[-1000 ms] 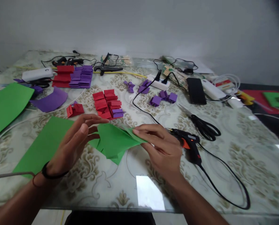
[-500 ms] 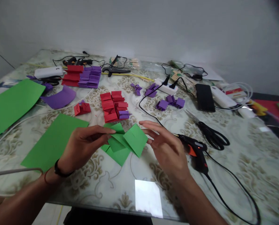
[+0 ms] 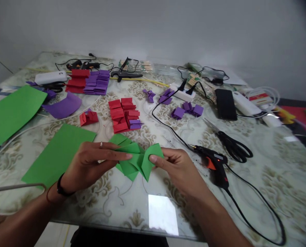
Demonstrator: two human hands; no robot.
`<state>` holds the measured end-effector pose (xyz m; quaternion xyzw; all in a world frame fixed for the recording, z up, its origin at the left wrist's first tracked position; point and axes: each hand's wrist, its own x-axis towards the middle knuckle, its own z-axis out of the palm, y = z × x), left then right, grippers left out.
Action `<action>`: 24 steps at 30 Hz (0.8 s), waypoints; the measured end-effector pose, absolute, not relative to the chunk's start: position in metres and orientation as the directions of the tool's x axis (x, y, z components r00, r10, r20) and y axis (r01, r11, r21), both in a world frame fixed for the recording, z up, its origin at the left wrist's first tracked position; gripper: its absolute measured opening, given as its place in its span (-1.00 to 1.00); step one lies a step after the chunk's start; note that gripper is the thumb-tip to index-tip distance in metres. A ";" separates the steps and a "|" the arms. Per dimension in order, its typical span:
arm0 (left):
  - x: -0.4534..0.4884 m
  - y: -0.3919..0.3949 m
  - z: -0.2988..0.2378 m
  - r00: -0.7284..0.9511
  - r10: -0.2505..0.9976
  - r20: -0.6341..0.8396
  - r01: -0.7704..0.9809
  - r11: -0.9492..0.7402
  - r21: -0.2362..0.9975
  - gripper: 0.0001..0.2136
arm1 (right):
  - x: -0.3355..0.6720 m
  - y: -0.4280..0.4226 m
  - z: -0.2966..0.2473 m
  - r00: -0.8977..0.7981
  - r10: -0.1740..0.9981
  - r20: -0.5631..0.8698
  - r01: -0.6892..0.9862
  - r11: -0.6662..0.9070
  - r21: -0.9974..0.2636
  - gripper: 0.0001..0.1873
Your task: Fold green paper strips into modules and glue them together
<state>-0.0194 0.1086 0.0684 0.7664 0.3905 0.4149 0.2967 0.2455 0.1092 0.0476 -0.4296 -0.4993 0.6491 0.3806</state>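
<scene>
Between my two hands is a folded green paper piece with several flaps and creases. My left hand pinches its left part, the fingers lying along the creased middle. With thumb in front and fingers behind, my right hand grips its right flap. Just beyond the green paper lies a block of folded red paper pieces with one purple piece at its corner. A green paper sheet lies flat beside my left hand. To the right of my right hand rests a black hot glue gun with an orange trigger.
Black-handled scissors lie beyond the glue gun. A white power strip with plugs and a black phone sit further back. Folded purple pieces and a red-purple paper block are spread about. Cables cross the glass-topped table.
My right hand has closed on the right flap of the green paper, where it was apart before. My left fingers have slid further over the paper, and the flaps have shifted.
</scene>
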 end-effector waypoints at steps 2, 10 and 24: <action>-0.020 0.110 0.070 0.356 0.841 0.407 0.333 -0.521 0.786 -0.77 | 0.246 0.110 0.050 -0.352 0.922 -0.163 -0.064 -0.198 -0.978 -0.74; -0.015 0.107 0.067 0.225 0.962 0.154 0.116 -0.183 0.976 -0.88 | 0.240 0.104 0.054 -0.242 0.970 -0.028 0.068 -0.012 -0.998 -0.86; 0.001 0.105 0.061 0.294 0.934 -0.202 0.152 0.163 0.975 -0.79 | 0.234 0.102 0.048 -0.270 0.962 -0.028 0.171 0.019 -0.985 -0.88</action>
